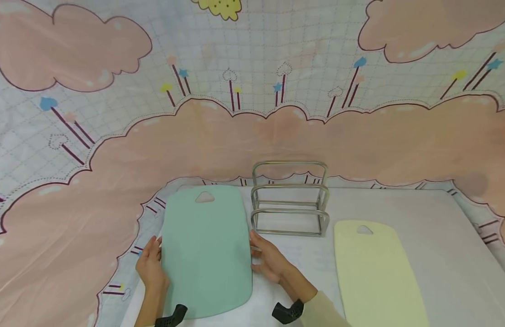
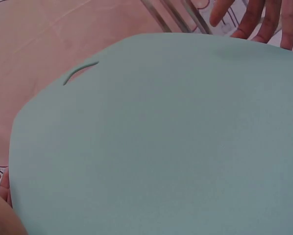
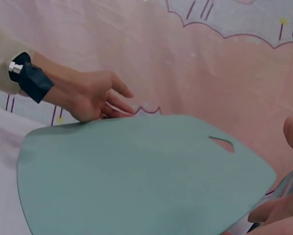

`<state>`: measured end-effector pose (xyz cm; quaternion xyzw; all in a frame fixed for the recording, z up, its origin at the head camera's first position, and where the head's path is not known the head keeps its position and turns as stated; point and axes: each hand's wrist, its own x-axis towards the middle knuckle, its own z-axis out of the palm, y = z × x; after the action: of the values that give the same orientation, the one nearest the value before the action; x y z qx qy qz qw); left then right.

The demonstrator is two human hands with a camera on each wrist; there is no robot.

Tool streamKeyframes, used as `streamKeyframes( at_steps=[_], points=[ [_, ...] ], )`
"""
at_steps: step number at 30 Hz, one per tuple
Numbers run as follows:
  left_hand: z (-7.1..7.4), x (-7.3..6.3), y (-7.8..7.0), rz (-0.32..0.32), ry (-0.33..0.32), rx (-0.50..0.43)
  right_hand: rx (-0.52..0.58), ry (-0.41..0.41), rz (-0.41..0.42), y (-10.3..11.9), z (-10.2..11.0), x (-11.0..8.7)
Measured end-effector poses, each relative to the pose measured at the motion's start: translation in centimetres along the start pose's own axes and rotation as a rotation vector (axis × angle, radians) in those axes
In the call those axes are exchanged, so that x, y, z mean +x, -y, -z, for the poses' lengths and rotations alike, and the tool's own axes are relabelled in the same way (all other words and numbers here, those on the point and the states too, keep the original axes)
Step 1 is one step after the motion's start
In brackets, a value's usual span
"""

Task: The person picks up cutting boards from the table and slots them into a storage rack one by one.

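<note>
A mint-green cutting board (image 1: 207, 254) with a handle hole at its far end lies between my two hands on the left of the white table. My left hand (image 1: 152, 265) is at its left edge, fingers loosely extended; in the right wrist view this hand (image 3: 95, 95) shows along the board's far side. At the right edge is my right hand (image 1: 270, 259), its fingers spread and slightly bent. The left wrist view shows fingers (image 2: 254, 19) of the right hand right at the board's rim, their tips partly hidden behind it.
A metal wire rack (image 1: 291, 211) with several upright loops stands just right of the green board, near the table's back. A pale yellow cutting board (image 1: 377, 272) lies on the right part of the white table (image 1: 432, 227). Behind hangs a patterned cloth (image 1: 236, 141).
</note>
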<state>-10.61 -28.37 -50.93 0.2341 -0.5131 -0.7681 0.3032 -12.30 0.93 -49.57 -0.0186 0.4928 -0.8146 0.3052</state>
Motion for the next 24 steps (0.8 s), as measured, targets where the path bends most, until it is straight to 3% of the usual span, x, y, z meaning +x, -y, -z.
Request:
streamKeyframes(
  at_steps=[6, 11, 20, 24],
  points=[
    [0.4, -0.5, -0.4, -0.013, -0.035, -0.049, 0.007, 0.056, 0.017, 0.3, -0.5, -0.2],
    [0.1, -0.9, -0.5, -0.013, -0.039, -0.029, 0.001, 0.091, 0.013, 0.8, -0.8, -0.3],
    [-1.6, -0.6, -1.1, 0.006, 0.041, 0.295, -0.035, 0.08, 0.048, 1.9, -1.1, -0.5],
    [-2.2, -0.7, -1.5, -0.039, 0.075, 0.398, -0.062, 0.073, 0.07, 2.2, -1.3, -0.4]
  ],
)
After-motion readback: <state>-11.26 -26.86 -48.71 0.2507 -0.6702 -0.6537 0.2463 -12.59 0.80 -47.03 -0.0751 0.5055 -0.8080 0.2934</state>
